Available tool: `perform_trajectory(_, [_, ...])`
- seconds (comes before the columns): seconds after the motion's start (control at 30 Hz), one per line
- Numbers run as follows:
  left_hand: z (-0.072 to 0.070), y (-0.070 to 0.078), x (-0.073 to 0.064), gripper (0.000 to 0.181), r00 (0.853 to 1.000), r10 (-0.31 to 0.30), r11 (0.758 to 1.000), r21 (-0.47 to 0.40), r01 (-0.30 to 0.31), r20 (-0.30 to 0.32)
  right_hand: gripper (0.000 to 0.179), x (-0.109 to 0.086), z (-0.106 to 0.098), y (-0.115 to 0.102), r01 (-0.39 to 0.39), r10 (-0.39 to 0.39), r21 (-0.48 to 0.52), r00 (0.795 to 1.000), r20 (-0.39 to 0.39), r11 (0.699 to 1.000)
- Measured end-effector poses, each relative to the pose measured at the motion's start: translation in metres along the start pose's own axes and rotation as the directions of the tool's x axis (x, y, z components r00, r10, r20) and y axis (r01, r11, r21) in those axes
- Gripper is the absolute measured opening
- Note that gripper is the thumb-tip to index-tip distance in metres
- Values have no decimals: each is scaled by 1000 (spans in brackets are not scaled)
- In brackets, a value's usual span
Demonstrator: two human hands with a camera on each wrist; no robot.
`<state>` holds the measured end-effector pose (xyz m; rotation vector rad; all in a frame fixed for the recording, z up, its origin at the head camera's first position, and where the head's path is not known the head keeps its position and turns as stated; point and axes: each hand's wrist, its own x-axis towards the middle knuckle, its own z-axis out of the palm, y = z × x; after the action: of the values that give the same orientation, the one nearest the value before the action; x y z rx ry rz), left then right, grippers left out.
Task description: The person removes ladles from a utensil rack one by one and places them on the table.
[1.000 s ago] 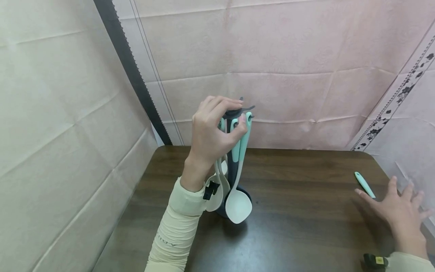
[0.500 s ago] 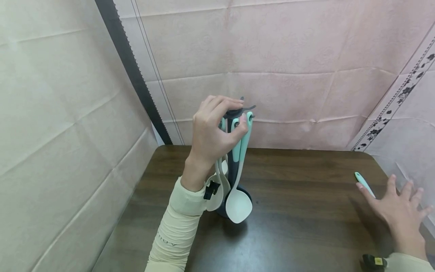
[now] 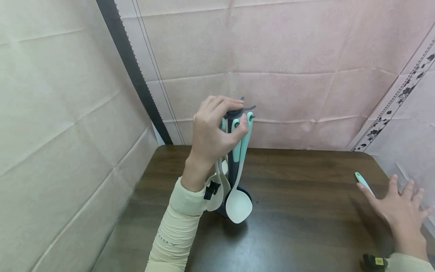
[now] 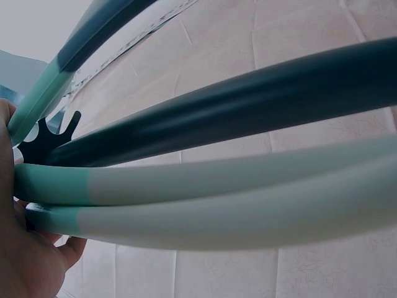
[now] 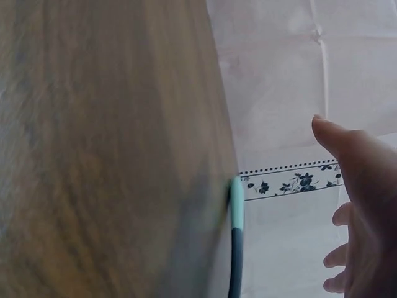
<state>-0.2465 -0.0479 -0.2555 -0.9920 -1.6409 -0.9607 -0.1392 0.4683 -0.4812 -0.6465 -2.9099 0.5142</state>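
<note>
My left hand (image 3: 214, 132) grips the top of a dark utensil stand (image 3: 232, 173), fingers over its hooked crown and thumb below. Several utensils with mint handles hang around the pole. A pale spoon (image 3: 239, 206) faces the front, and other pale utensils (image 3: 215, 196) hang to its left, partly behind the wrist. The left wrist view shows the dark pole (image 4: 236, 105) beside pale shafts (image 4: 186, 186). My right hand (image 3: 401, 211) holds nothing, fingers spread above the table's right side. Beside its thumb lies a utensil (image 5: 237, 211) with a mint handle and dark shaft, mostly hidden in the head view.
The brown wooden table (image 3: 306, 177) has rounded far corners. Creased pale cloth (image 3: 289, 56) hangs behind it and along both sides, with a floral strip (image 3: 404, 90) at the right corner. A dark band (image 3: 136, 75) runs down the left corner.
My right hand has shifted very slightly, its fingers staying spread. The left hand keeps its grip on the utensil stand, which stays in place.
</note>
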Motion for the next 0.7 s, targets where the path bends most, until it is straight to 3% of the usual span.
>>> perform_trajectory(0.7, [-1,1,0,25,1000,-2,1000,0,2,6,118,-5,-19,-38,74,-71,27,993,-93,997])
